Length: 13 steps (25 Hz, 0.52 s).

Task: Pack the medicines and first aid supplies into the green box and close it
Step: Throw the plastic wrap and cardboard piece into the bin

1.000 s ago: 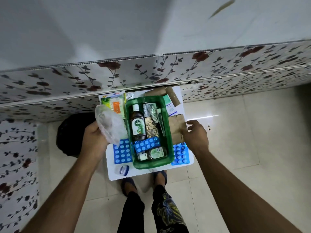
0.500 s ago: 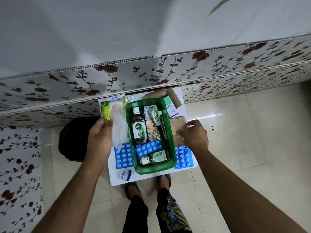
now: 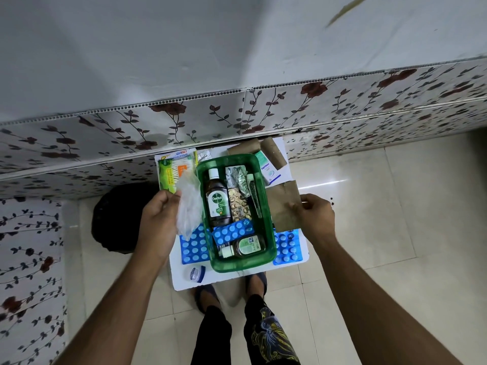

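The green box [image 3: 266, 225] stands open on a small white table [image 3: 287, 268]. Inside lie a brown Dettol bottle [image 3: 217, 204], a smaller bottle [image 3: 246, 246], a blue blister strip [image 3: 233, 233], a gold blister strip [image 3: 238, 206], foil packs and a tube [image 3: 255, 197]. My left hand [image 3: 158, 222] pinches a clear plastic bag [image 3: 189, 206] just left of the box. My right hand [image 3: 315, 214] pinches the right edge of a brown paper bag [image 3: 283, 204] beside the box.
Around the box lie blue blister sheets [image 3: 193, 246], [image 3: 287, 247], a green cotton-swab pack [image 3: 171, 175], a white carton [image 3: 267, 171], brown rolls [image 3: 272, 152] and a small blue jar [image 3: 197, 273]. A dark round object [image 3: 116, 219] sits left of the table. My feet are under its front edge.
My left hand has brought the plastic bag down and right, close against the box's left side. My right hand has closed its fingers on the brown paper bag's edge.
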Each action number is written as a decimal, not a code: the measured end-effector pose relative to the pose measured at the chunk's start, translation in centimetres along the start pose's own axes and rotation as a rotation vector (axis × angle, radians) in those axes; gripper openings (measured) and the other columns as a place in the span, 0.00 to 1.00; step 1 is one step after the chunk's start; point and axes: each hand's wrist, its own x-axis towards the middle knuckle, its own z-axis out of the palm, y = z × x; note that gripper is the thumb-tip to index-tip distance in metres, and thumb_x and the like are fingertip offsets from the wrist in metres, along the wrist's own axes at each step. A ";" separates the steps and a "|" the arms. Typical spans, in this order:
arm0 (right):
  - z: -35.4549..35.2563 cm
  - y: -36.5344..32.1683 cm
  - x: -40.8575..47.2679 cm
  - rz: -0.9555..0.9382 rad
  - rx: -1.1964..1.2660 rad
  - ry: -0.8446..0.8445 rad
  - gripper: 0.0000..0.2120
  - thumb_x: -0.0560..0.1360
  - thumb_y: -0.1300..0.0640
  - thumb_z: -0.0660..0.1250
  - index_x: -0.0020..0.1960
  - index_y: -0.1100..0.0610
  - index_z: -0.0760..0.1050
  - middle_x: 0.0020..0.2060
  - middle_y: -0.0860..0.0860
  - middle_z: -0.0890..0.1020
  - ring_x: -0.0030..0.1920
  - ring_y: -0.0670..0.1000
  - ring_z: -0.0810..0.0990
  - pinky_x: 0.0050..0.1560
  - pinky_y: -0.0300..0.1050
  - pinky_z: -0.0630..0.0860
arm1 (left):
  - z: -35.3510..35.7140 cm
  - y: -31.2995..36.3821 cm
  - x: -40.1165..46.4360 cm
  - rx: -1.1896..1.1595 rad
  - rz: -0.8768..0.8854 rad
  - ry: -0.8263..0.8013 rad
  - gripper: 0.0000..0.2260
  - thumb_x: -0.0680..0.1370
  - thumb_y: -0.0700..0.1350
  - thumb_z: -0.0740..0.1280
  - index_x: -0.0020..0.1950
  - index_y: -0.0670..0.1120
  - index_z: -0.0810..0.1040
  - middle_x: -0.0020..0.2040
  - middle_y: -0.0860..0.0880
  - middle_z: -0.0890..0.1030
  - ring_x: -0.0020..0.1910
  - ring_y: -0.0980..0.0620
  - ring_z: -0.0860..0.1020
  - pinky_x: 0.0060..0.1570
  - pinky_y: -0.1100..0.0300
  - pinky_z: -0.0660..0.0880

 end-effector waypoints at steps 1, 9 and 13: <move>-0.3 0.1 -0.1 0.022 0.082 -0.016 0.06 0.73 0.57 0.71 0.49 0.55 0.81 0.41 0.52 0.86 0.42 0.54 0.85 0.46 0.51 0.82 | 0.1 0.1 -0.1 0.000 -0.003 -0.001 0.13 0.80 0.43 0.63 0.35 0.47 0.72 0.38 0.41 0.74 0.38 0.47 0.69 0.36 0.57 0.64; -5.1 -2.4 -1.7 0.086 0.694 -0.096 0.08 0.78 0.64 0.65 0.56 0.62 0.79 0.45 0.56 0.85 0.41 0.53 0.83 0.48 0.50 0.79 | -0.3 0.2 -0.4 0.030 0.061 0.015 0.06 0.80 0.43 0.65 0.42 0.49 0.75 0.42 0.47 0.79 0.41 0.48 0.75 0.39 0.55 0.71; -4.4 -6.3 -4.1 -0.004 0.596 -0.183 0.09 0.78 0.62 0.67 0.57 0.63 0.79 0.45 0.58 0.85 0.42 0.53 0.82 0.45 0.48 0.79 | -0.7 1.1 -1.2 -0.029 0.052 0.011 0.11 0.77 0.35 0.68 0.55 0.48 0.79 0.51 0.47 0.84 0.48 0.50 0.82 0.44 0.57 0.79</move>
